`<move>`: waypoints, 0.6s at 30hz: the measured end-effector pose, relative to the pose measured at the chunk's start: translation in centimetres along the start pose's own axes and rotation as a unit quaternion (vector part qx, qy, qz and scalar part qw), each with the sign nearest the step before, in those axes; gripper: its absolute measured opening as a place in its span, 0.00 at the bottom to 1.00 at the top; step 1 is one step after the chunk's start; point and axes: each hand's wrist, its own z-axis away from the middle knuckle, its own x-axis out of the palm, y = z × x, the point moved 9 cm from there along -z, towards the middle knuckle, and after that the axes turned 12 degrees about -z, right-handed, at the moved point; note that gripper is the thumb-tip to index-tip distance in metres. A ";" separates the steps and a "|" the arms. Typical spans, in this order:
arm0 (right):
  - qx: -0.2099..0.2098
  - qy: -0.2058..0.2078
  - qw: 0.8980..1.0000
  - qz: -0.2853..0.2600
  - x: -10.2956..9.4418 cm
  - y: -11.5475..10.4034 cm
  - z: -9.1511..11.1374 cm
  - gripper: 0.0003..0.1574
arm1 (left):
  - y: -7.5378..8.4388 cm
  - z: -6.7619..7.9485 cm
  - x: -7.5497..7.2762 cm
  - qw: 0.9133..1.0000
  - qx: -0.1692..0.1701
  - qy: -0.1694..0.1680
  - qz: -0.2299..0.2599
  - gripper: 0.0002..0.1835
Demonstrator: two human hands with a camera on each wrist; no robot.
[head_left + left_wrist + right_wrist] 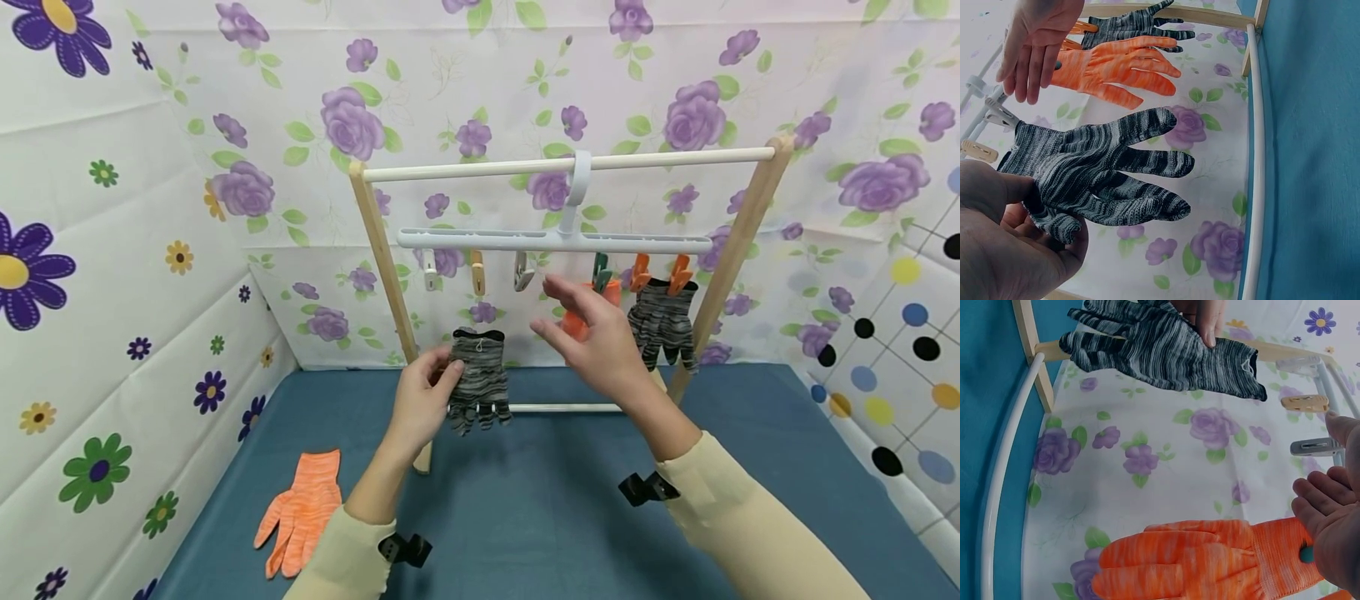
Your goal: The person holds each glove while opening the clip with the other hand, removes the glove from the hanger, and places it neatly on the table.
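My left hand [423, 400] pinches a grey-and-black striped knit glove [480, 375] at its side, thumb in front. The glove hangs cuff up, fingers down, below the clips. My right hand [600, 342] is raised with fingers extended and holds nothing. Its fingertips are close to a grey clip [522, 271] on the white hanger [487, 241]. Behind that hand, an orange glove [1179, 562] hangs from a green clip [601, 271], partly hidden in the head view. Another grey striped glove [663, 321] hangs at the right from two orange clips [680, 275].
A wooden-sided rack with a white top rod [465, 171] carries the hanger. A white clip [430, 271] and a tan clip [477, 273] hang at its left. On the blue tabletop [525, 500] lies another orange glove [303, 508]. Flowered sheets stand behind and at the left.
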 end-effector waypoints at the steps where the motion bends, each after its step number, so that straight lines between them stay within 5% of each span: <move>1: -0.001 -0.001 1.000 0.002 0.0 0.0 0.1 0.40 | -0.1 0.0 -0.1 1.000 0.000 0.001 -0.002 0.21; 18: -0.035 -0.011 0.998 0.054 -0.9 -0.2 2.1 0.39 | -1.5 1.2 -1.3 1.000 -0.009 -0.003 -0.029 0.20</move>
